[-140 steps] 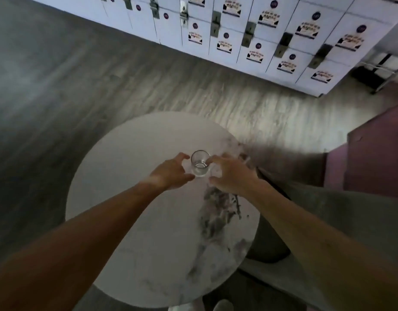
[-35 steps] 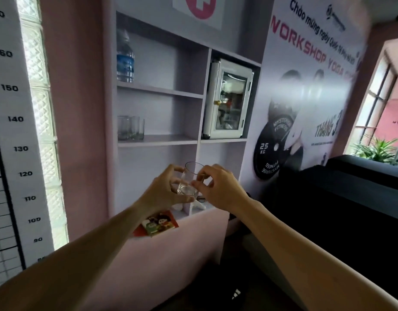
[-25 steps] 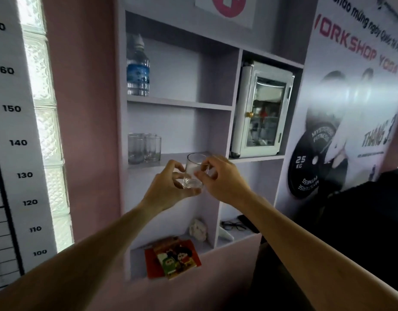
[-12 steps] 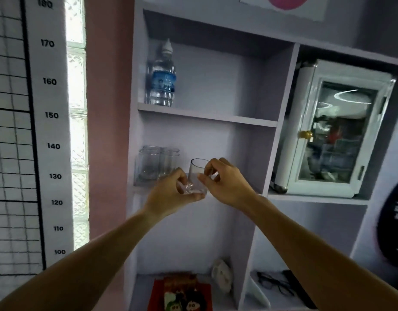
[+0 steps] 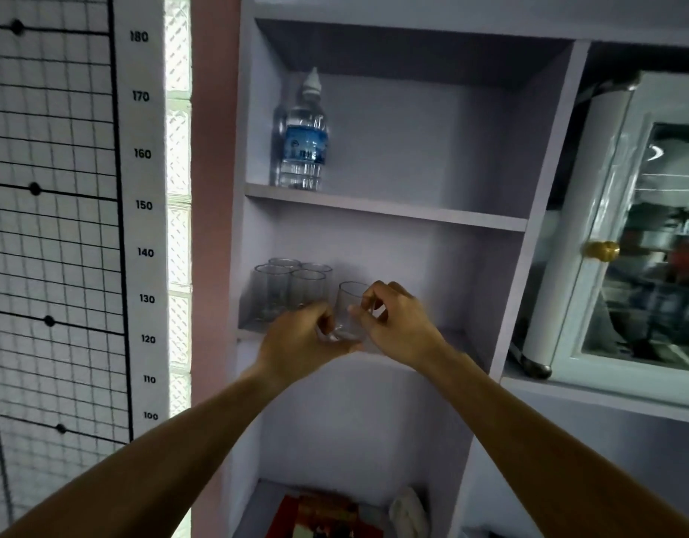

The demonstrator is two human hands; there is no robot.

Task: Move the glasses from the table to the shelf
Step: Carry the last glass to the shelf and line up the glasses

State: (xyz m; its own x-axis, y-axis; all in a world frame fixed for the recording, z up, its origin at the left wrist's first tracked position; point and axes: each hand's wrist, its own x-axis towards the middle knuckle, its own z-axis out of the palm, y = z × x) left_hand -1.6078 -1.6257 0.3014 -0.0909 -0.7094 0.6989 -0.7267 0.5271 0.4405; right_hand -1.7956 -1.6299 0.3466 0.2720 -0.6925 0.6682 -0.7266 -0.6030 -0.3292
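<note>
Both hands have carried the glass [image 5: 348,310] away from the table and up to the middle shelf [image 5: 457,337]; half a second ago it was still short of the ledge. Now the left hand [image 5: 296,343] cups its base while the right hand [image 5: 397,328] pinches its rim and side. It hovers upright at the shelf's near edge, just right of four glasses [image 5: 292,289] already standing there. Judging by this, only lowering and letting go remain.
</note>
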